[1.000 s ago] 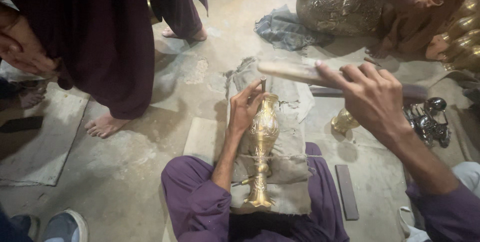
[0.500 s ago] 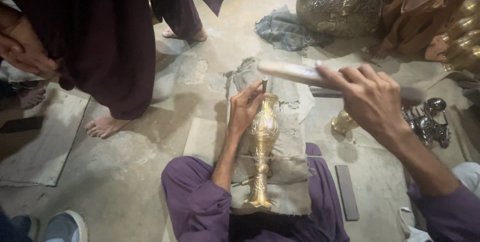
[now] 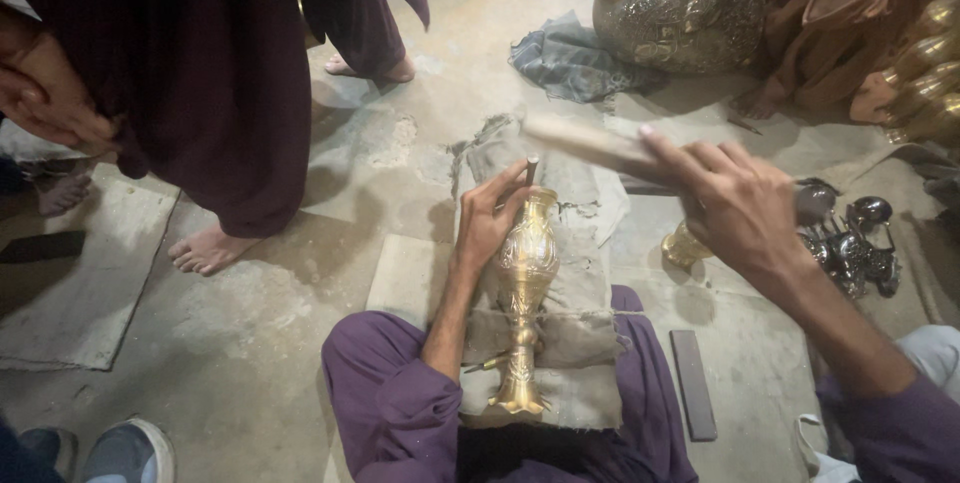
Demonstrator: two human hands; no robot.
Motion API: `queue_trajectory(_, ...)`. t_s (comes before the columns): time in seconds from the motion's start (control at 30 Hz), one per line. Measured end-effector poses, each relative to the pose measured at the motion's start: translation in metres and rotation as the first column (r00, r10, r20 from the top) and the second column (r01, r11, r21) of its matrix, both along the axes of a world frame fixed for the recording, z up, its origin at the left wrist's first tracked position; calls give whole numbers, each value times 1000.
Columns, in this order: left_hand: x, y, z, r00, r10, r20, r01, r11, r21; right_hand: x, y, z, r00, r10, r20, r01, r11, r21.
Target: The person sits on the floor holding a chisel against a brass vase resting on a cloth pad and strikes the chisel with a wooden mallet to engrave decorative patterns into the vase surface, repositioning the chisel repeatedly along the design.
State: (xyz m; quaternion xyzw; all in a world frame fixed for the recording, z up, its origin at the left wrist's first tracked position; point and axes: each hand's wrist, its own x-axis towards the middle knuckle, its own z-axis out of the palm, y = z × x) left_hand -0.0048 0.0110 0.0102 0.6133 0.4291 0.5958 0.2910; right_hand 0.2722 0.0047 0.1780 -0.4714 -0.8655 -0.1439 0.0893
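Brass vase (image 3: 525, 293) lay on a cloth pad (image 3: 580, 343). Left hand (image 3: 490, 223) pinched a chisel (image 3: 531, 169) at the vase's neck. Right hand (image 3: 735, 203) gripped a wooden mallet (image 3: 585, 141) above it.

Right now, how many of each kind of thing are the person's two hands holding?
Brass vases: 1, steadied by the left hand
Metal punches: 1, in the left hand
Wooden mallets: 1, in the right hand
Total: 3
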Motion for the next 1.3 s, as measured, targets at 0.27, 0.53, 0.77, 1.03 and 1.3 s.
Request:
queue_trajectory(0.27, 0, 1, 1, 999, 11, -30, -11, 1000, 18, 3, -1, -6, 999, 41, 26, -42, 998, 40)
queue_trajectory(0.53, -2, 2, 1, 1000, -3, -28, 4, 999, 39, -5, -12, 0, 988, 58, -145, -66, 997, -48)
queue_trajectory(0.77, -4, 2, -1, 999, 6, -47, -2, 995, 96, -3, -18, -12, 991, 21, -134, -24, 1000, -18)
queue_trajectory(1.03, -8, 1, -9, 984, 94, -152, -71, 986, 153, 5, -31, -41, 971, -164, 171, 155, 986, 69)
queue_trajectory(1.3, -40, -87, -30, 928, 340, 152, -335, 940, -56, 17, -95, -100, 795, -164, -584, -243, 796, -554)
